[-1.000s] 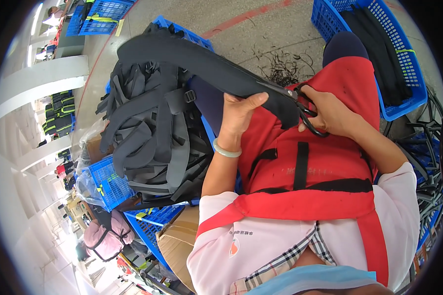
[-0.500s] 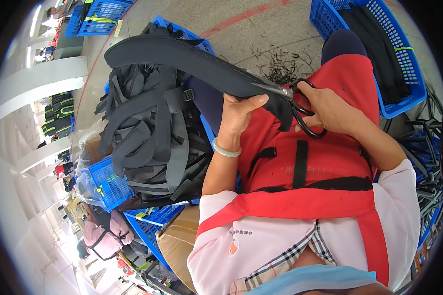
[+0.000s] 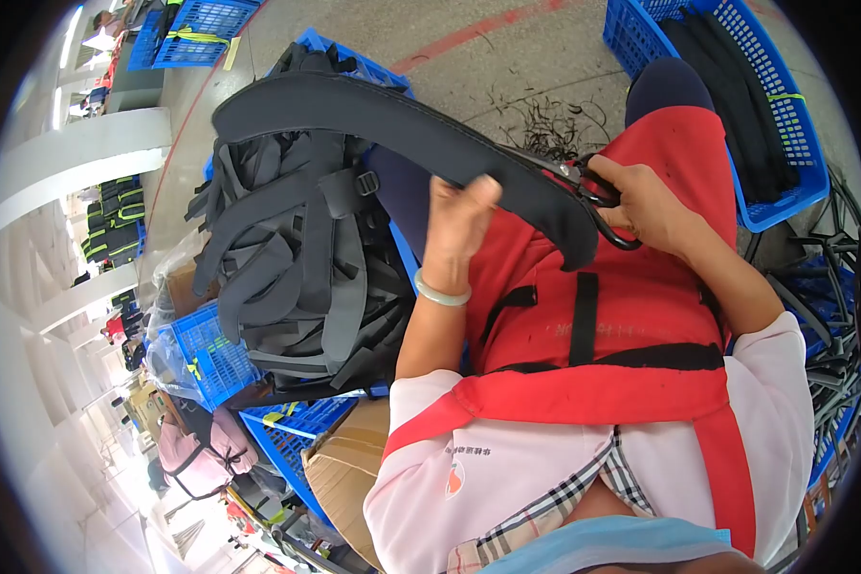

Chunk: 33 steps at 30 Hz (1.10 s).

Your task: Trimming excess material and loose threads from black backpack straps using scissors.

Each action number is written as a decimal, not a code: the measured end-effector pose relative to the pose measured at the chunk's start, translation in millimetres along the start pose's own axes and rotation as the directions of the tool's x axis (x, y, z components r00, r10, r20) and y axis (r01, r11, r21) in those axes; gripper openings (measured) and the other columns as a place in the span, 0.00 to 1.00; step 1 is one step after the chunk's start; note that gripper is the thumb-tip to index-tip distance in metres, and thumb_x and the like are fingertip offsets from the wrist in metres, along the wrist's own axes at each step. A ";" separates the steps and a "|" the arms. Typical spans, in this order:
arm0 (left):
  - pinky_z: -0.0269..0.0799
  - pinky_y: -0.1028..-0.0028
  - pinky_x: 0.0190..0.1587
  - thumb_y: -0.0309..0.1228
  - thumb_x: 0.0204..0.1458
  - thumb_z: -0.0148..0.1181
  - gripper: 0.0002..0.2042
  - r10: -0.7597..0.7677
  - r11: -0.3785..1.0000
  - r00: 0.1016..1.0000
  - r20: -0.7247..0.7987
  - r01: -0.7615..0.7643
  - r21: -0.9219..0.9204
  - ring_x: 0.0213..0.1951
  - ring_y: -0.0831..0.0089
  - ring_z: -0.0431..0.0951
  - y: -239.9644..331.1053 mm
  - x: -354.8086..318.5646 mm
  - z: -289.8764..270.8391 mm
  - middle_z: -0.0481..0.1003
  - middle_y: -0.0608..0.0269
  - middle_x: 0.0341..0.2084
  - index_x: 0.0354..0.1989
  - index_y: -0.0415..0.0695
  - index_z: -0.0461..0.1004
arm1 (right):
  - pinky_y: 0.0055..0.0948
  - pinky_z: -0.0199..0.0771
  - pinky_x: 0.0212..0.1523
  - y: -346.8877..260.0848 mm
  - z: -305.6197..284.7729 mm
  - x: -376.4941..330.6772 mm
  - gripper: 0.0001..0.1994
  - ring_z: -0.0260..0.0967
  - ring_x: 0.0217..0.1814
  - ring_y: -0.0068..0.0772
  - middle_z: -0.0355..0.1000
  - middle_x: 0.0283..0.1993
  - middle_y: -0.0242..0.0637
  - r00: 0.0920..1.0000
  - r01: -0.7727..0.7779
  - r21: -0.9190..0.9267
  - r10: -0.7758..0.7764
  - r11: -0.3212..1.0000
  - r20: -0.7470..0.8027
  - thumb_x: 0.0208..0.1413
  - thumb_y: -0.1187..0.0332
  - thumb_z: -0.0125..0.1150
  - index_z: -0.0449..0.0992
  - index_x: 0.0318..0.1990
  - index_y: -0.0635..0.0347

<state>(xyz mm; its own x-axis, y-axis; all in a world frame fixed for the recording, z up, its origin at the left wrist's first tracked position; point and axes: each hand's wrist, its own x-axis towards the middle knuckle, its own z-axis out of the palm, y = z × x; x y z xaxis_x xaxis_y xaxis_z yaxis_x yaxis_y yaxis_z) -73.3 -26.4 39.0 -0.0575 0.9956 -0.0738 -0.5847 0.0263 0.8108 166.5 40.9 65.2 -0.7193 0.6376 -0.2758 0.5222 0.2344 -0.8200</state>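
Note:
A long, curved dark grey padded strap (image 3: 392, 124) stretches across my lap, its far end over a heap of similar straps. Its narrow end hangs above my red apron (image 3: 545, 306). My left hand (image 3: 457, 225) is closed on the strap's near edge, thumb on top and slightly blurred, the other fingers hidden underneath. In my right hand (image 3: 646, 206) are black-handled scissors (image 3: 607, 196), fingers through the loops. Their blades lie mostly behind the strap's far edge, so I cannot tell whether they touch it.
Grey straps (image 3: 287, 249) with buckles fill a blue crate (image 3: 399, 81) at my left. Another blue crate (image 3: 813, 182) at the right holds long black pieces. Dark thread scraps (image 3: 550, 129) litter the floor ahead. A cardboard box (image 3: 344, 469) stands at the lower left.
The strap has shifted right and turned, its narrow end lower right. The scissor blades, earlier on top of the strap, are now mostly behind it. My left thumb has lifted slightly leftward.

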 end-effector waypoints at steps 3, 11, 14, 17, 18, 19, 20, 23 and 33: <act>0.74 0.64 0.47 0.21 0.45 0.66 0.15 0.049 0.996 0.998 -0.027 -0.051 -0.069 0.41 0.64 0.78 17.7 7.9 6.4 0.77 0.57 0.39 0.44 0.38 0.73 | 0.46 0.67 0.36 4.7 9.4 0.6 0.31 0.68 0.38 0.64 0.69 0.31 0.59 0.999 0.025 0.037 -0.023 0.999 -0.034 0.44 0.54 0.71 0.63 0.48 0.67; 0.75 0.73 0.42 0.13 0.42 0.66 0.12 -0.027 1.000 0.999 -0.022 0.027 -0.016 0.34 0.73 0.78 3.5 -0.2 10.6 0.78 0.64 0.31 0.34 0.41 0.78 | 0.46 0.67 0.40 -4.1 6.5 1.9 0.41 0.68 0.43 0.65 0.69 0.39 0.61 0.974 0.216 -0.005 -0.216 0.976 -0.066 0.37 0.52 0.76 0.59 0.51 0.67; 0.75 0.72 0.42 0.15 0.43 0.66 0.11 0.033 0.999 0.999 -0.016 -0.034 -0.043 0.34 0.72 0.78 6.5 0.7 15.2 0.79 0.63 0.31 0.35 0.40 0.78 | 0.45 0.66 0.40 -11.3 -3.7 0.5 0.40 0.68 0.42 0.63 0.69 0.38 0.58 0.986 0.168 0.034 -0.167 0.985 -0.025 0.36 0.53 0.77 0.59 0.50 0.66; 0.75 0.71 0.42 0.17 0.44 0.67 0.11 0.049 0.995 0.997 -0.051 -0.053 -0.087 0.35 0.71 0.79 17.0 4.9 17.8 0.79 0.61 0.32 0.37 0.38 0.77 | 0.43 0.66 0.39 -10.2 -14.0 -5.2 0.39 0.68 0.40 0.60 0.69 0.37 0.54 0.994 0.090 0.088 -0.095 0.992 0.056 0.35 0.53 0.77 0.59 0.49 0.64; 0.75 0.70 0.42 0.19 0.44 0.67 0.11 0.048 0.995 0.998 -0.034 -0.051 -0.084 0.35 0.70 0.79 18.8 6.7 13.9 0.79 0.60 0.32 0.37 0.38 0.77 | 0.43 0.66 0.39 -8.5 -15.8 -9.5 0.38 0.68 0.40 0.59 0.69 0.36 0.53 0.993 0.080 0.080 -0.086 0.994 0.076 0.35 0.53 0.77 0.59 0.48 0.64; 0.75 0.70 0.42 0.20 0.45 0.67 0.11 0.046 0.996 0.999 -0.017 -0.047 -0.082 0.35 0.70 0.79 19.4 7.4 11.3 0.79 0.60 0.33 0.38 0.37 0.77 | 0.43 0.65 0.38 -8.1 -16.4 -11.9 0.38 0.69 0.39 0.59 0.69 0.36 0.51 0.992 0.069 0.072 -0.076 0.995 0.096 0.35 0.53 0.77 0.60 0.48 0.63; 0.75 0.70 0.42 0.20 0.45 0.67 0.11 0.049 0.995 0.999 -0.018 -0.050 -0.081 0.35 0.70 0.79 18.7 6.2 10.0 0.79 0.60 0.33 0.38 0.37 0.77 | 0.43 0.65 0.38 -8.3 -14.6 -12.1 0.38 0.69 0.39 0.59 0.69 0.36 0.51 0.992 0.072 0.071 -0.079 0.995 0.097 0.35 0.53 0.77 0.60 0.48 0.63; 0.75 0.70 0.42 0.19 0.46 0.66 0.09 0.002 0.999 0.999 -0.054 -0.004 -0.036 0.35 0.70 0.79 13.7 2.5 13.9 0.79 0.59 0.33 0.37 0.38 0.77 | 0.43 0.66 0.39 -5.9 -6.4 -12.9 0.40 0.69 0.40 0.58 0.70 0.37 0.52 0.994 0.073 0.117 -0.081 0.990 0.071 0.34 0.51 0.77 0.60 0.49 0.63; 0.76 0.69 0.42 0.19 0.46 0.65 0.09 0.051 0.996 0.997 -0.050 -0.054 -0.067 0.35 0.68 0.79 15.3 2.3 6.6 0.79 0.58 0.33 0.37 0.37 0.77 | 0.43 0.67 0.41 -8.7 -14.4 -5.5 0.42 0.69 0.43 0.58 0.71 0.41 0.54 0.993 0.065 0.024 -0.067 0.998 0.102 0.35 0.49 0.76 0.60 0.52 0.65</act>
<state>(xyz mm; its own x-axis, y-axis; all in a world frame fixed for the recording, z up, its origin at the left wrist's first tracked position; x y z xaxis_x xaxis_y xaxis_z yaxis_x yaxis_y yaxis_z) -77.0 -23.1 55.1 -0.1274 0.9899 -0.0615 -0.6339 -0.0335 0.7727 172.5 45.9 81.1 -0.7958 0.5422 -0.2697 0.4628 0.2574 -0.8482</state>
